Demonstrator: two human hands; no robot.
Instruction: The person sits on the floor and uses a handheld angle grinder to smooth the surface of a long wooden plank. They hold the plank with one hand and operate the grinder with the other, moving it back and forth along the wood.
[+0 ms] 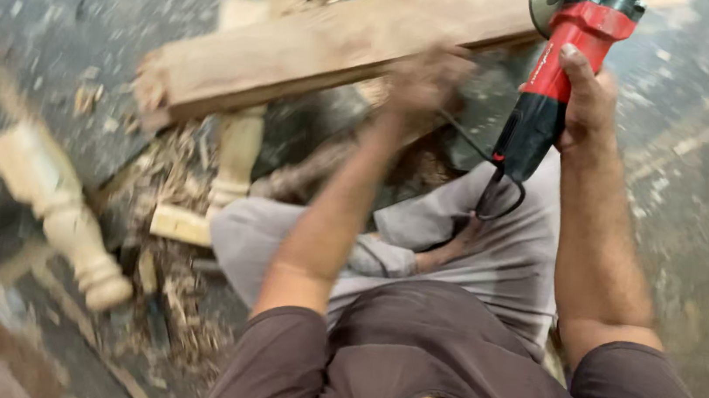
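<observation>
A: What is the biggest thing in view?

B: The grey concrete floor [708,175], dusty and strewn with wood chips. Next comes the person, seated low with grey trousers [498,249] and a dark brown shirt [443,357] filling the lower middle.

A: And the wood?

B: A long, rough wooden plank [318,46] runs from the upper middle down toward the left, its ragged end near the left of centre. Below it a pale turned wooden leg [55,203] lies slanting at the left, and a second turned piece [236,160] stands just under the plank, amid a heap of shavings [170,285].

A: Where is the tool?

B: The red and black angle grinder [560,80] is at the top right, its disc end close to the plank's upper edge, its black cord [495,196] looping down over the trousers.

A: How do the hands sit?

B: The right hand [589,101] wraps the grinder's red body, fingers closed around it, thumb along the top. The left hand [424,79] rests against the plank's lower edge, but it is blurred, so he cannot tell whether its fingers are curled or spread
</observation>
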